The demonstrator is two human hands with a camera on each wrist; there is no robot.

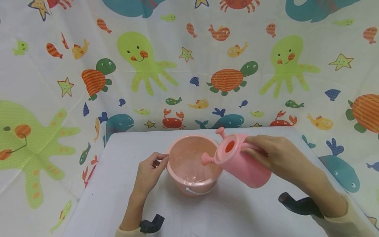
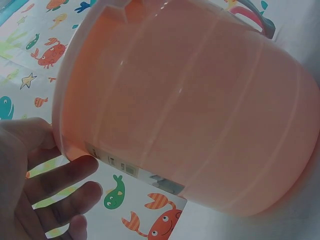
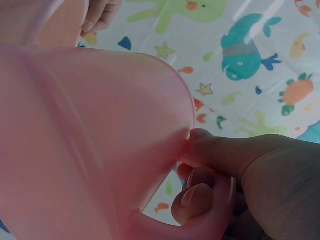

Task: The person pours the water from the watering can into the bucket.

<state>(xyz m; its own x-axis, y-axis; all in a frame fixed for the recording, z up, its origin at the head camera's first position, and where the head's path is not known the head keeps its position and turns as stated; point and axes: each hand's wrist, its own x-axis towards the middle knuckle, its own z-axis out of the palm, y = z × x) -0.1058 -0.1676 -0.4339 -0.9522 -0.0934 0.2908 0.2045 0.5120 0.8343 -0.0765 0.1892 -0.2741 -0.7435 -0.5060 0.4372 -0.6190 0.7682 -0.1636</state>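
A pale pink bucket (image 1: 189,145) stands upright on the white table, with clear water and small bubbles inside. My left hand (image 1: 149,172) pinches its left rim between thumb and index finger; the other fingers hang beside the wall in the left wrist view. To the bucket's right, my right hand (image 1: 276,156) grips the handle of a pink watering can (image 1: 244,169). The can tilts left, with one spout over the bucket's right side and another pointing away at the back. In the right wrist view, fingers curl through the can's handle (image 3: 227,200).
The white tabletop (image 1: 118,184) surrounds the bucket. A curtain (image 1: 183,69) printed with sea animals hangs behind and beside the table. The bucket's thin white bail (image 1: 201,193) hangs down at the front. Dark straps with short black pieces sit on both wrists.
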